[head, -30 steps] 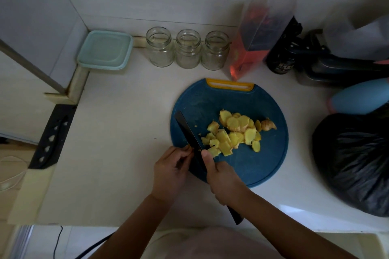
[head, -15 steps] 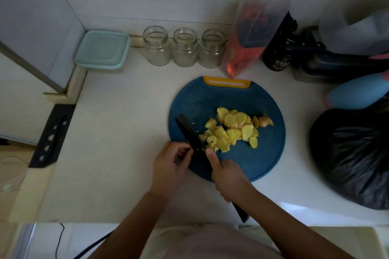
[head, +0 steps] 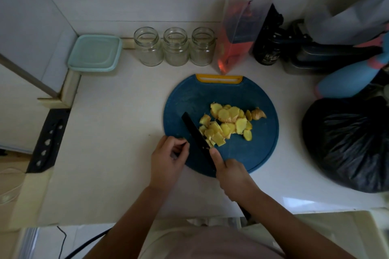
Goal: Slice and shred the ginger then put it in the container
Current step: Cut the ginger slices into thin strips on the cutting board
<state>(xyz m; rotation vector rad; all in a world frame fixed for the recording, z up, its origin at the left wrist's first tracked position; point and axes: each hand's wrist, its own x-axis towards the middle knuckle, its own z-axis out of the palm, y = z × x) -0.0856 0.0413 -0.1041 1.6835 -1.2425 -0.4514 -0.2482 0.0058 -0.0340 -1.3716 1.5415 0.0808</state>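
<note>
Your right hand (head: 230,171) is clenched round the handle of the black knife (head: 195,132), forefinger laid along the spine, with the blade lying flat-angled across the left part of the blue cutting board (head: 259,153) and its edge touching the near slices. Your left hand (head: 168,160) sits at the board's left rim, just beside the blade, fingers curled in with the tips together; whether they pinch a scrap I cannot tell. The ginger slices (head: 228,124) lie in a loose overlapping heap at the board's middle, not yet shredded and none in a container. The main risk I see is to your left fingertips: they are close to the blade, and a sideways sweep of the knife could catch them. The heap is also loose, so rocking the blade through it without stacking and pinning the slices would likely scatter pieces off the board or leave uneven shreds. The light is dim, which makes the dark blade harder to judge. Counted: one knife, one board, one uncut ginger knob (head: 258,114) at the heap's right edge, three empty glass jars (head: 175,46) in a row at the back, one teal lidded container (head: 94,52) in the corner; the slices overlap too much to count.
</note>
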